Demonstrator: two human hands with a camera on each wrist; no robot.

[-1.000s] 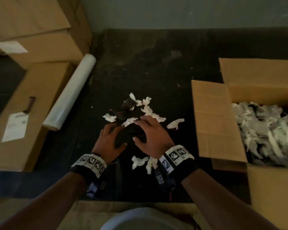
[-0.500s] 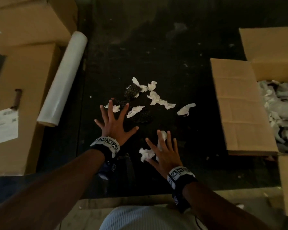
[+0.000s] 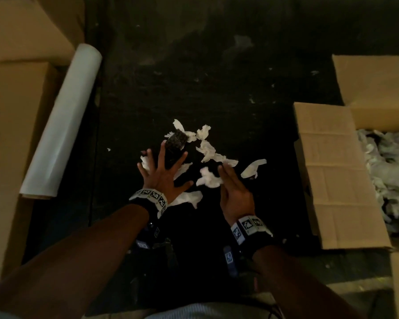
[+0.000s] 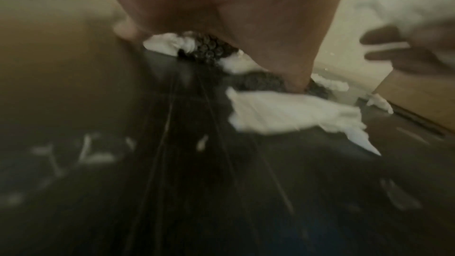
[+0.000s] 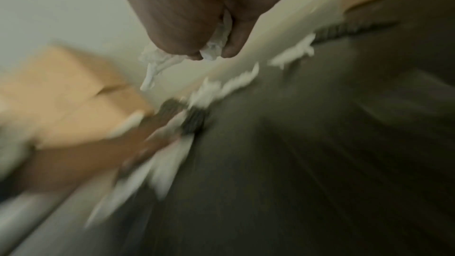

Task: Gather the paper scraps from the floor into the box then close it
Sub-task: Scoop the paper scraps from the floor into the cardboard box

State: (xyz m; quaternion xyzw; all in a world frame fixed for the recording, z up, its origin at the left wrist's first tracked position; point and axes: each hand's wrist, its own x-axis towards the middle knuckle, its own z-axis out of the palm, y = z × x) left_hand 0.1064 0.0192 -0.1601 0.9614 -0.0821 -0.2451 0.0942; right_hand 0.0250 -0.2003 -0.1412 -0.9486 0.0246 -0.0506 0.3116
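Fingers (image 5: 236, 46) pinch a paper scrap (image 5: 216, 48) — dangling lengthwise.

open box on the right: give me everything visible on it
The cardboard box is plain brown corrugated board, standing open on the dark floor at the frame's right edge, partly cut off. Its near-side flap is folded outward and lies roughly flat, creased across; a second flap stands open at the back. Inside is a heap of crumpled white paper scraps, already filling much of the visible interior. Neither hand touches it; the right hand is nearest, beside the flap.
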